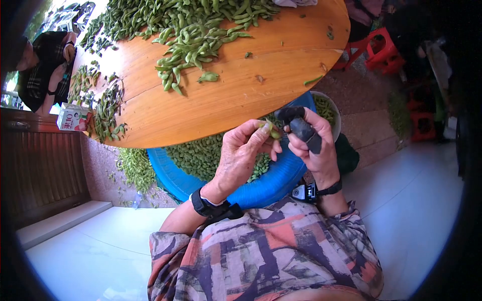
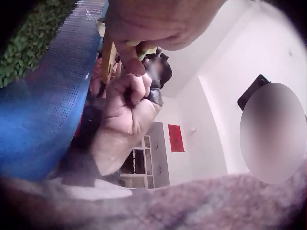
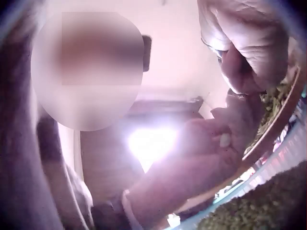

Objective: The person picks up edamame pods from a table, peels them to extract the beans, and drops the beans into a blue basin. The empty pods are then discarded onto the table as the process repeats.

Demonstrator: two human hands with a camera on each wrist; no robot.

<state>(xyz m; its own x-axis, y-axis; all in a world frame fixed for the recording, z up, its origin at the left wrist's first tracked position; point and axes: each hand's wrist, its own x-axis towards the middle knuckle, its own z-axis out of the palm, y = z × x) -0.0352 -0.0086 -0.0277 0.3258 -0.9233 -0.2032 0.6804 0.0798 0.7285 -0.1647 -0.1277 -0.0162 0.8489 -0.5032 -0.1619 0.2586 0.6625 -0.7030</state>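
My left hand (image 1: 236, 155) pinches a green soybean pod (image 1: 274, 132) between thumb and fingers above the tub. Close on its right is my right hand (image 1: 319, 143), its fingers curled and black coverings on the thumb and a finger. The covered fingertips (image 1: 287, 114) are right at the pod's end; no separate thing shows between them. In the left wrist view the pod (image 2: 147, 50) shows partly behind the left fingers. Below the hands, shelled green soybeans (image 1: 193, 158) fill a blue tub (image 1: 271, 184).
A wooden table (image 1: 241, 75) stands ahead, heaped with soybean pods (image 1: 175, 25). At its left edge is a small carton (image 1: 74, 118). A pale bowl (image 1: 337, 120) stands at right, a red stool (image 1: 384, 50) beyond. Greens lie on the floor (image 1: 103, 173). Another person (image 1: 47, 70) sits at left.
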